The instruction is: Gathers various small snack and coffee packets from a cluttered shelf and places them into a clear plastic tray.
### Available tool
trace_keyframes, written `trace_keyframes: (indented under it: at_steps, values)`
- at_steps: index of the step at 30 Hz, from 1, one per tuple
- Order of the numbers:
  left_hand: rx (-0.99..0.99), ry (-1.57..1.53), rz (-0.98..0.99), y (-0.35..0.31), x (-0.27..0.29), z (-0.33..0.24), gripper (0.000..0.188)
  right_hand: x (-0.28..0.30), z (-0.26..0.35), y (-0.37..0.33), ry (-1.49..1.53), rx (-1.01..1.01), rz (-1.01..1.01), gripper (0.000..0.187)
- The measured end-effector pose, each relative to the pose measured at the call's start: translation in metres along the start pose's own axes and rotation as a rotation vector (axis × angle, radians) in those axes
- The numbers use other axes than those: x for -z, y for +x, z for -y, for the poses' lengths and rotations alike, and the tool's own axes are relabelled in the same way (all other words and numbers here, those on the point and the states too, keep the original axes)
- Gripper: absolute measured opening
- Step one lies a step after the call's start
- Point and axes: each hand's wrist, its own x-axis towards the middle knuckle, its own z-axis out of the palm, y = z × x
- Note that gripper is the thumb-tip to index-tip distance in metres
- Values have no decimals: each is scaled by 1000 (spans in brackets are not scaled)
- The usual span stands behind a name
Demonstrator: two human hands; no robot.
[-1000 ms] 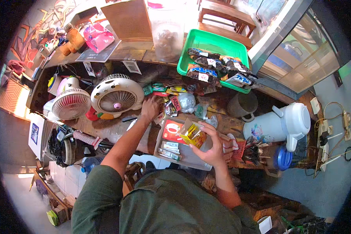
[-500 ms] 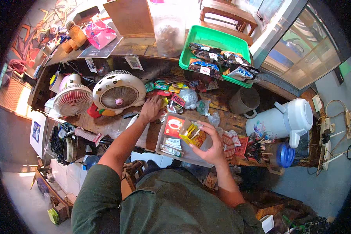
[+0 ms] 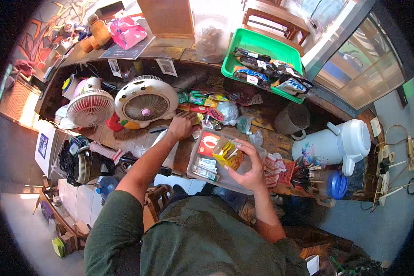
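My right hand [image 3: 250,168] grips a small yellow box [image 3: 234,162], thumb on the near side and fingers on the far side. Thin sachets stand inside the box, which is tilted over a clear plastic tub [image 3: 227,183]. Also in the tub are a red box [image 3: 209,143] with a white emblem and a bundle of pale sachets [image 3: 206,168]. Left of the tub, my left hand [image 3: 184,125] is palm down with its fingers stretched toward a pile of colourful sachets [image 3: 198,101]; its fingertips are partly hidden. A red-and-black packet [image 3: 214,115] lies just right of it.
Two fans, one animal-shaped [image 3: 147,103] and one white-caged [image 3: 91,109], stand at left. Knotted plastic bags [image 3: 227,112] lie beyond the tub. At right are a grey mug [image 3: 292,120], a pale blue thermos [image 3: 329,142] and a red basket [image 3: 285,172]. A green tray [image 3: 262,41] holds dark packets.
The whole view has shifted a little, so the bench things appear farther right. My left hand stays by the sachets with its fingers slightly moved; my right hand still grips the yellow box.
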Motion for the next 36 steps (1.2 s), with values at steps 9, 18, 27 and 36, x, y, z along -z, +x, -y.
trace_keyframes:
  at_steps: [9,18,27,36]
  values:
    - [361,67,570,12,31,-6,56,-14,0,6,50,43,-9,61]
    - [424,106,601,18,18,-3,40,-11,1,1,20,22,13,64]
    - [539,38,258,5,-6,-4,63,-8,-6,4,15,30,-11,65]
    - [440,116,513,24,21,-15,46,-6,-9,4,22,30,-10,63]
